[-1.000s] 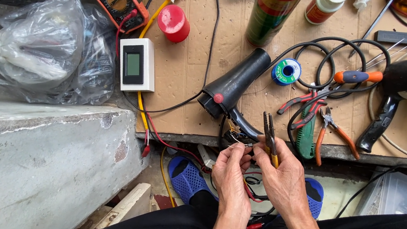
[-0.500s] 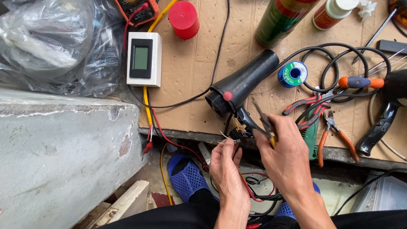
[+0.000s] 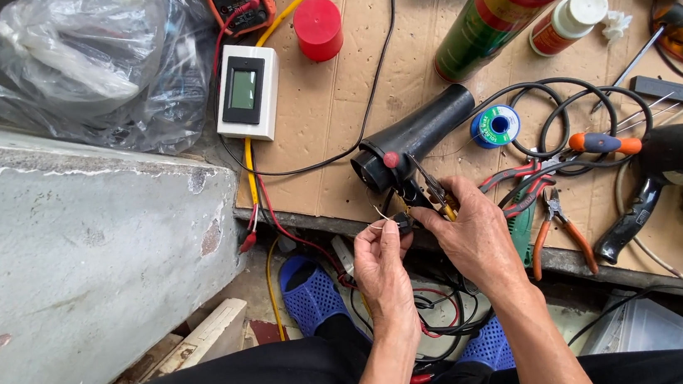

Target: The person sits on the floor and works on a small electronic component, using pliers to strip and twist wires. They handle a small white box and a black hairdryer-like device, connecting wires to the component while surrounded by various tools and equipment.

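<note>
My hands have risen toward the hair dryer [image 3: 416,139]. Left hand [image 3: 382,267] pinches a small, light switch [image 3: 401,225] by its body; right hand [image 3: 471,234] grips pliers [image 3: 433,187] on its thin, fragile wires.

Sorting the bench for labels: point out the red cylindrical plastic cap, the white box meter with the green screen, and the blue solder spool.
red cylindrical plastic cap [image 3: 318,27], head view, its side wall
white box meter [image 3: 248,92], head view, its green screen
blue solder spool [image 3: 495,126], head view, near its centre hole
</note>
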